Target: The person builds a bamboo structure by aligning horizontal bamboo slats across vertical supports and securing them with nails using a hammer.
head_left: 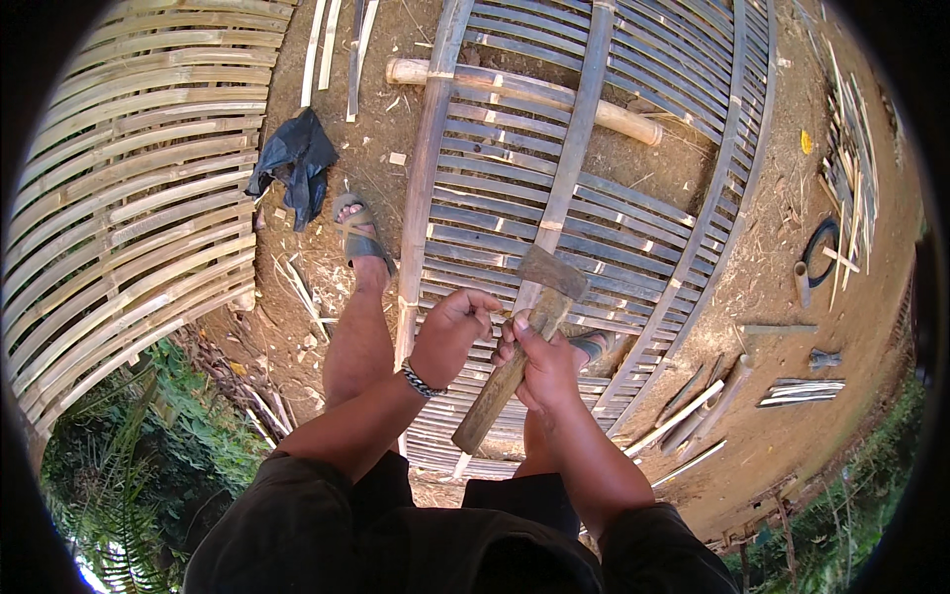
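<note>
At the left, a curved rack of pale bamboo slats (183, 148) is seen, with a black plastic sheet (297, 166) lying on the dirt beside it. Next, the left hand (450, 337) is held with its fingers curled, the thumb and forefinger brought near a small yellowish sliver; whether it is pinched cannot be told. Just beside, a hatchet (500, 394) is grasped by the fingers of the right hand (549, 371), wrapped round the handle below the metal head (552, 273) — head up and away from the body, butt slanting down to the left. Both are held above a greyish bamboo panel (577, 148), beneath which a thick bamboo pole (515, 89) is passed.

Some small piece is apparently being sorted out between the hands; no blow seems to be under way. For the next move, a firm hold on the handle would be called for — and the left fingers kept well away from the head. Farther right, thin sticks (853, 168) and a black coil (813, 247) are left on the ground.
</note>
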A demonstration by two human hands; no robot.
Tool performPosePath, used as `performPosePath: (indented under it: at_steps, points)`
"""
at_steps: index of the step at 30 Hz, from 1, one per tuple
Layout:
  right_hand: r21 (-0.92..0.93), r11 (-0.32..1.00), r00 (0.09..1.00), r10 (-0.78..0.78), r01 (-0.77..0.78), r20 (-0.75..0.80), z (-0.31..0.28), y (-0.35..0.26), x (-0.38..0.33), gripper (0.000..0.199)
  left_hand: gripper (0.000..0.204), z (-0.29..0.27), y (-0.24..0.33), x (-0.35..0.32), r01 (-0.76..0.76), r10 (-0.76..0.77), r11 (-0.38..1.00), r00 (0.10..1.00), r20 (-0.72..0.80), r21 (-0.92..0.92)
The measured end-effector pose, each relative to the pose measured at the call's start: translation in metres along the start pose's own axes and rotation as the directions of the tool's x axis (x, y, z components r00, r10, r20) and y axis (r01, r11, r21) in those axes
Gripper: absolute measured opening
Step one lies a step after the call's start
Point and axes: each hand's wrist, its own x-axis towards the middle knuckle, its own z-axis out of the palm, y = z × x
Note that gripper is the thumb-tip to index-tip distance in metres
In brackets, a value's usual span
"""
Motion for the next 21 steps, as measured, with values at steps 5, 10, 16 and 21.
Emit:
performPosePath:
  at_steps: [5,10,16,21]
  points:
    - [0.12,0.991,0.998,0.057,-0.061,0.034,0.005,-0.003,-0.001,0.016,0.012,0.03,0.015,-0.005,0.008,-0.008,1.0,1.0,-0.019,0.006]
    - [0.118,0.988,0.993,0.095,-0.103,0.07,0.009,-0.003,0.009,0.02,0.01,0.022,0.019,0.004,-0.05,0.064,0.977,0.996,-0.062,0.209]
    - [-0.311,0.95,0.997,-0.012,-0.011,-0.072,-0.001,-0.013,0.066,0.029,0.016,-0.02,0.054,0.086,-0.284,0.4,0.764,0.913,-0.08,0.579]
    - [-0.543,0.787,0.943,-0.332,0.291,0.025,-0.002,-0.041,0.134,0.048,0.023,-0.105,0.099,0.21,-0.251,0.488,0.555,0.87,-0.067,0.793]
